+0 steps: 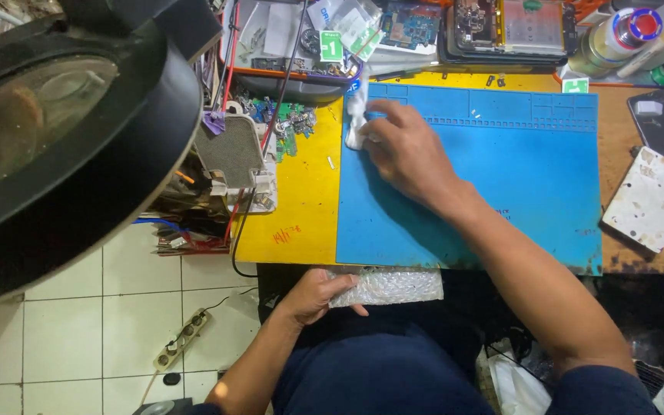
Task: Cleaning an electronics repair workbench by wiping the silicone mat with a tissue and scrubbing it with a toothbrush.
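My right hand (405, 150) reaches across to the far left corner of a blue work mat (516, 184) and presses a crumpled white cloth or tissue (356, 115) against it. My left hand (313, 296) rests low, by my lap below the table's near edge, holding one end of a clear bubble-wrap packet (390, 286). The mat lies on a yellow tabletop (297, 204).
A big round magnifier lamp (63, 131) fills the left. A grey mesh device (236, 154) with red and black wires stands left of the mat. Trays of circuit boards and parts (455, 27) line the back. A stained white plate (649, 198) and spray cans (624, 34) are right. A power strip (182, 340) lies on the tiled floor.
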